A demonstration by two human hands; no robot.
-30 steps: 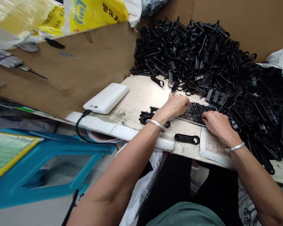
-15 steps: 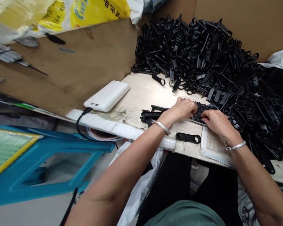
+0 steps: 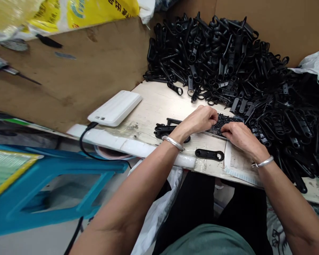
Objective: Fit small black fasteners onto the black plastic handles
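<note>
A shallow tray of tiny black pieces [image 3: 223,119] lies on the worktable between my hands. My left hand [image 3: 203,118] is over the tray's left end with its fingers curled together. At the tray's front edge, my right hand [image 3: 236,132] has thumb and fingertips pinched. Whatever either hand holds is too small or hidden to make out. In front of the tray lies a single black plastic part [image 3: 210,154], flat, with a ring-shaped hole at its right end. Several similar black parts [image 3: 162,131] sit beside my left wrist.
A large heap of black plastic parts [image 3: 215,60] fills the back and right of the table. A white power bank [image 3: 115,108] with a black cable lies to the left. Cardboard walls [image 3: 108,53] border the table. A blue stool [image 3: 55,166] stands at the lower left.
The whole view has shifted slightly, so things appear a little further left. My right hand has moved slightly along the tray's front edge; both hands stay at the tray.
</note>
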